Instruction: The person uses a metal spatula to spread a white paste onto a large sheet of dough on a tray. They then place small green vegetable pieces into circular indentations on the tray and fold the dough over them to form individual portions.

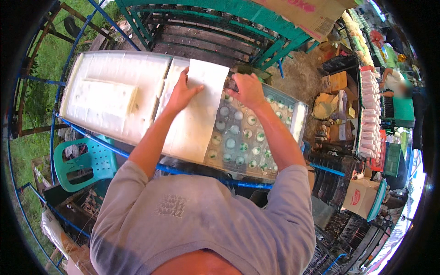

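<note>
My left hand (184, 95) lies on a white sheet (195, 123), thumb spread away from the fingers, and grips nothing that I can see. The sheet covers the middle of a long shallow tray. Just past the sheet's right edge, my right hand (249, 90) is closed, its fingers curled at the far side of the tray; what they hold, if anything, is hidden. Below and around that hand are rows of round whitish pieces (248, 134), several with green marks. More white sheets (107, 98) lie stacked on the tray's left part.
Blue metal rails (172, 169) run along the near side. A green slatted rack (201, 32) stands beyond the tray. At left is a turquoise plastic chair (87, 160); cardboard boxes (360, 197) stand at right. Another person (396, 85) is at the far right.
</note>
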A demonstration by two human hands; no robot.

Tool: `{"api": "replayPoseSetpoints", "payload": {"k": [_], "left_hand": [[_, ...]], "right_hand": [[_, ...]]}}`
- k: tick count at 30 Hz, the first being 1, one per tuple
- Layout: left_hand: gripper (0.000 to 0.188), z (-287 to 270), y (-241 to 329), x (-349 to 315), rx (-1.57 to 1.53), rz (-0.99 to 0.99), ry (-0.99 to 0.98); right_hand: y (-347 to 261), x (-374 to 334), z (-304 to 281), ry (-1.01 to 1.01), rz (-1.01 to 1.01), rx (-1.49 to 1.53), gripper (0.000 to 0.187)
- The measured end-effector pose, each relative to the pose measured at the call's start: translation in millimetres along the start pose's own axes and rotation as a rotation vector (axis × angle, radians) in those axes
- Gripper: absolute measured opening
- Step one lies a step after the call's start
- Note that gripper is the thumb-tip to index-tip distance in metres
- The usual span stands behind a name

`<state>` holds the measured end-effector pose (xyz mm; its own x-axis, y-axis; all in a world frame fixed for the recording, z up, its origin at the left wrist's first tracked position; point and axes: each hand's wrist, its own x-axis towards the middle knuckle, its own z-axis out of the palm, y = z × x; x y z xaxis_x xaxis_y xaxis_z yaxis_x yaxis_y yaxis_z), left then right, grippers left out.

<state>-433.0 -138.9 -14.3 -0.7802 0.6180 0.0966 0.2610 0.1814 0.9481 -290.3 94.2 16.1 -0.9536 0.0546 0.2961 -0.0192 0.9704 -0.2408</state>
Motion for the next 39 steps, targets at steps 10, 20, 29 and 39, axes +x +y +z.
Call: {"api": "replayPoseSetpoints", "payload": {"k": [10,20,29,39], "left_hand": [[0.039,-77.1,94.3,-55.2,-0.544,-0.122,-0.236],[0.034,-216.6,124.7,-71.7,-0.903,0.045,0.407],[0.038,-434.6,-110.9,-22.7,-0.879,-0.409,0.633],[0.034,-466.3,-20.9,-48.2,0.302,-0.694,-0.161]], "right_hand": [[-47.0,-40.4,-0.3,0.022,0.391,0.151,0.047],[-145.7,-45.7,63.7,0.105,0.706,1.208,0.027],[-210.9,-2.6,76.9,0.260,0.699,1.268,0.021],[-208.8,-127.0,-8.0,-0.274,0.755,0.161,0.051]]}}
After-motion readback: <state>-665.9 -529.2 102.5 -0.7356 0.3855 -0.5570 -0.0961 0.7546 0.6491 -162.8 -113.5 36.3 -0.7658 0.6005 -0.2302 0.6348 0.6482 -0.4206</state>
